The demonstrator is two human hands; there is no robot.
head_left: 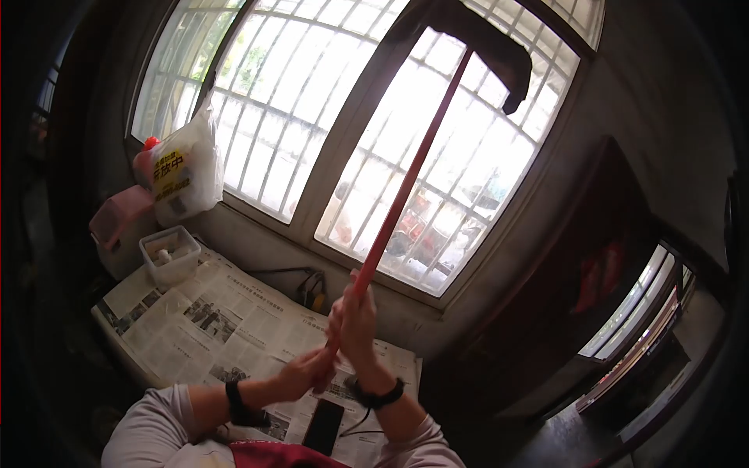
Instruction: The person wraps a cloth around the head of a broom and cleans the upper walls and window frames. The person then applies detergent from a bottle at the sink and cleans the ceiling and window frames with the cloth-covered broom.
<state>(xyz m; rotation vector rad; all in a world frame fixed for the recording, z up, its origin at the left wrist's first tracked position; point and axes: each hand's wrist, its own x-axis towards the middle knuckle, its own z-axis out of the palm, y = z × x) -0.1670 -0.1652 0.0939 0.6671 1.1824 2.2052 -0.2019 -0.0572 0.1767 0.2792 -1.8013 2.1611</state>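
Both hands grip a long red pole (411,181), which rises at a slant toward the window. At its upper end is a wide dark cloth (484,40) drooping on the right side, in front of the upper panes; what lies under the cloth is hidden. My right hand (355,324) is wrapped round the pole higher up. Lower down, my left hand (307,373) closes on it near the bottom end. Behind the pole is the barred window (273,101), with bright light coming through.
Newspapers (257,312) cover the table below. On it are a clear plastic box (170,256) at the left and a dark phone (323,427) near my body. A white plastic bag (187,168) hangs beside the window, above a pink container (121,214). A cable (289,271) runs along the wall.
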